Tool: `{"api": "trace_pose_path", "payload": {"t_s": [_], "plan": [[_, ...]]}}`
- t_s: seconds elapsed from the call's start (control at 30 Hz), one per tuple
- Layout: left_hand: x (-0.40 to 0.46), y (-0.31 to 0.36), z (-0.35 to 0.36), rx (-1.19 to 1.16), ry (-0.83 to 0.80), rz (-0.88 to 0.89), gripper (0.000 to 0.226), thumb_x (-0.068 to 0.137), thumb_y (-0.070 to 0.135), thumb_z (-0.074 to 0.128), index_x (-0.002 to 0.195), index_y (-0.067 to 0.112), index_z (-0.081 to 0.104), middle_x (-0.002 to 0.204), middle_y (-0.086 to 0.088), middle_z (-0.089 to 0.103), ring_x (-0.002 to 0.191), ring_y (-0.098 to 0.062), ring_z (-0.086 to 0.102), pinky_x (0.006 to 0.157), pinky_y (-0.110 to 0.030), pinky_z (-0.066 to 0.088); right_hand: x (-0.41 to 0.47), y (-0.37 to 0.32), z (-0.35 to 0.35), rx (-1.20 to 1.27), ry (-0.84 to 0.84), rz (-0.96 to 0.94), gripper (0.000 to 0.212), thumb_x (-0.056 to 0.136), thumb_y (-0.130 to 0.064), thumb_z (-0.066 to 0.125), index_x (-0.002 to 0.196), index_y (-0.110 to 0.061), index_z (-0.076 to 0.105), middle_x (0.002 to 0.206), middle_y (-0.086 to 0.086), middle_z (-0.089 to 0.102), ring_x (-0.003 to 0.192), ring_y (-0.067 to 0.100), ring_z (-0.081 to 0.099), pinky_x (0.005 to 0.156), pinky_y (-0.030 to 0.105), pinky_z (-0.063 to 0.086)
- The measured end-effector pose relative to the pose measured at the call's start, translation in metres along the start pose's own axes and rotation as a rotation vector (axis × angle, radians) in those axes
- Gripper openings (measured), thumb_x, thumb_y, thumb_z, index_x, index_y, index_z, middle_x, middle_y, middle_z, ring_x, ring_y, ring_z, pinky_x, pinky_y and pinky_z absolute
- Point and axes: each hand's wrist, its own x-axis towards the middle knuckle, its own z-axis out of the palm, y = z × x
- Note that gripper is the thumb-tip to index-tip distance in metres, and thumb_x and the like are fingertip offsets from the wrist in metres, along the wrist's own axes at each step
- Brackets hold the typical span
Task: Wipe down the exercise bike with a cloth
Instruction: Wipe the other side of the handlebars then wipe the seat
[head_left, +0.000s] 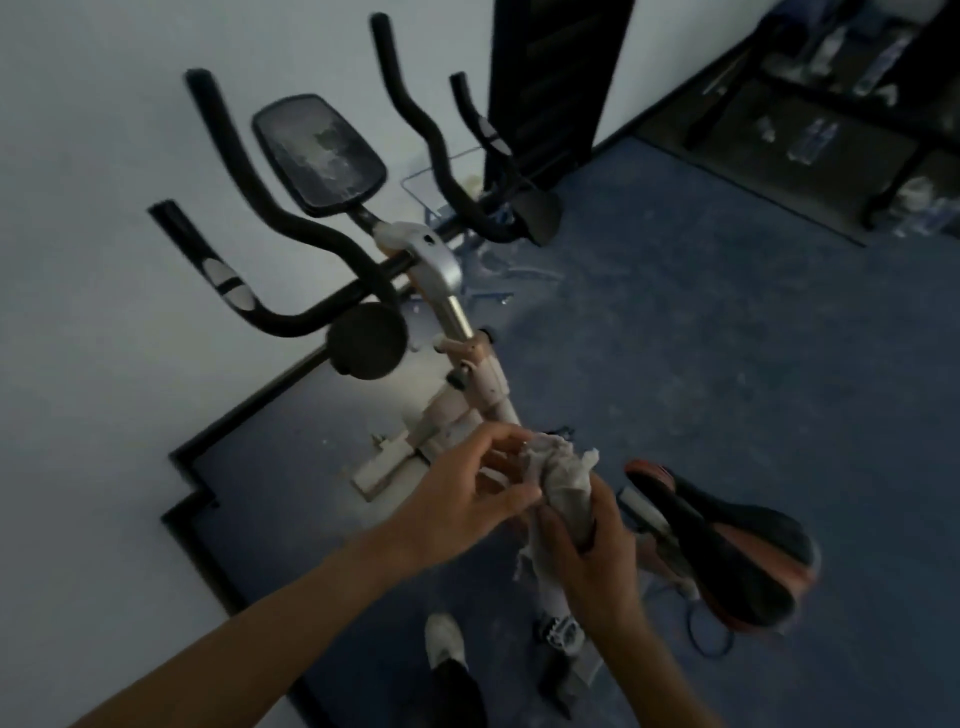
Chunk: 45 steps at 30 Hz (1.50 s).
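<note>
no text, label or number is readable; the bike's console (319, 153) screen is blurred.

Floor (727, 364): you stand on blue carpet, dusty and speckled white.
Bike (467, 395): its base rests on the floor near the wall.
Shoe (444, 636): your white shoe is planted beside the bike.
Cable (709, 636): blue, under the saddle.

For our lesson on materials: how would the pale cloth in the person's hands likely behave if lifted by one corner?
The cloth is probably floppy: it sits crumpled in the right hand, with a ragged edge hanging loose below. It looks light, since the left hand seems to handle its top with fingertips only. It would likely droop, not hold shape.
</note>
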Motion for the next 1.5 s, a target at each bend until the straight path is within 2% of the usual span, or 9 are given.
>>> {"api": "trace_pose_path", "payload": {"t_s": [0.1,0.2,0.33,0.43,0.67,0.8,1.13,1.33,1.5], "plan": [[0.002,-0.011,0.049,0.063,-0.091,0.002,0.043,0.091,0.025,0.074,0.129,0.025,0.055,0.119,0.012,0.066,0.104,-0.008,0.067,0.087,-0.027,0.057,-0.032,0.03,-0.041,-0.02,0.107,0.074,0.044,0.093,-0.025,0.071,0.118,-0.055,0.05,0.107,-0.045,0.061,0.101,-0.016,0.061,0.078,0.011,0.051],[0.001,-0.019,0.099,0.122,-0.157,0.021,0.041,0.092,0.034,0.073,0.128,0.033,0.054,0.12,0.017,0.064,0.108,-0.007,0.065,0.09,-0.029,0.056,-0.067,0.062,-0.082,-0.056,0.242,0.131,0.042,0.09,-0.037,0.068,0.121,-0.06,0.05,0.111,-0.038,0.063,0.105,-0.011,0.061,0.081,0.012,0.05],[-0.003,-0.026,0.159,0.248,-0.195,0.034,0.051,0.085,0.054,0.066,0.13,0.032,0.054,0.124,0.018,0.061,0.113,-0.001,0.059,0.095,-0.032,0.054,-0.116,0.095,-0.135,-0.111,0.35,0.207,0.056,0.095,-0.011,0.065,0.119,-0.058,0.046,0.098,-0.037,0.066,0.093,-0.017,0.061,0.071,0.007,0.048],[-0.001,-0.031,0.192,0.35,-0.199,0.048,0.055,0.088,0.044,0.071,0.136,0.027,0.051,0.133,0.012,0.055,0.118,-0.001,0.054,0.102,-0.036,0.05,-0.149,0.117,-0.165,-0.117,0.424,0.198,0.049,0.096,0.001,0.059,0.123,-0.04,0.054,0.099,-0.022,0.066,0.09,-0.012,0.063,0.072,0.004,0.045],[0.007,-0.041,0.231,0.504,-0.135,0.071,0.058,0.087,0.028,0.076,0.137,0.022,0.047,0.126,0.013,0.043,0.122,-0.013,0.049,0.103,-0.033,0.044,-0.193,0.164,-0.191,-0.233,0.418,0.125,0.035,0.093,-0.02,0.052,0.126,-0.017,0.063,0.102,-0.008,0.052,0.087,0.005,0.057,0.073,0.006,0.042],[0.027,-0.059,0.229,0.6,-0.074,0.101,0.065,0.083,0.032,0.079,0.139,0.016,0.047,0.135,-0.002,0.049,0.125,-0.021,0.049,0.107,-0.04,0.045,-0.195,0.171,-0.186,-0.311,0.366,0.147,0.028,0.099,-0.045,0.049,0.123,-0.036,0.061,0.107,-0.016,0.048,0.093,0.004,0.058,0.075,0.011,0.048],[0.14,-0.089,0.212,0.862,-0.285,0.125,0.112,0.071,0.056,0.084,0.158,0.024,0.022,0.161,-0.007,0.027,0.15,-0.029,0.021,0.122,-0.047,0.024,-0.085,0.172,-0.188,-0.389,0.496,0.097,0.041,0.101,-0.04,0.054,0.137,-0.021,0.051,0.118,-0.017,0.043,0.1,0.004,0.053,0.08,0.016,0.047],[0.182,-0.095,0.214,0.88,-0.464,0.114,0.11,0.06,0.069,0.082,0.151,0.03,0.035,0.127,0.006,0.053,0.119,-0.017,0.047,0.1,-0.036,0.039,-0.046,0.199,-0.193,-0.705,0.332,-0.112,0.025,0.099,-0.03,0.058,0.114,-0.01,0.064,0.115,0.006,0.054,0.095,0.019,0.052,0.08,0.035,0.047],[0.19,-0.103,0.21,0.926,-0.482,0.19,0.081,0.055,0.081,0.074,0.123,0.04,0.055,0.107,0.014,0.05,0.102,-0.011,0.043,0.083,-0.031,0.038,-0.08,0.225,-0.205,-0.785,0.321,-0.248,0.019,0.103,-0.029,0.055,0.111,-0.011,0.055,0.099,0.008,0.057,0.08,0.019,0.053,0.071,0.031,0.042]]}}
